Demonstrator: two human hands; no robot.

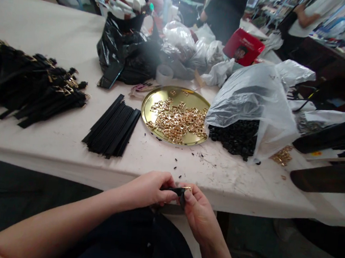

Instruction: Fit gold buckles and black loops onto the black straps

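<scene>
Just off the table's front edge, my left hand point(150, 190) pinches a black strap point(176, 190) between thumb and fingers. Facing it, my right hand point(199, 212) is closed on the other end of this strap, where a small gold buckle point(187, 187) shows at the fingertips. Part of the strap hangs down between the hands. Beyond them lies a round gold tray point(146, 123) bearing a heap of gold buckles point(176, 123). Left of the tray is a stack of flat black straps point(112, 129).
Black straps with gold buckles point(38, 86) are piled at far left. Right of the tray, a clear plastic bag point(252, 96) spills small black pieces point(235, 137). Black bags point(131, 51), a tape roll point(164, 74) and a red box point(243, 47) stand behind. Two people are in the background.
</scene>
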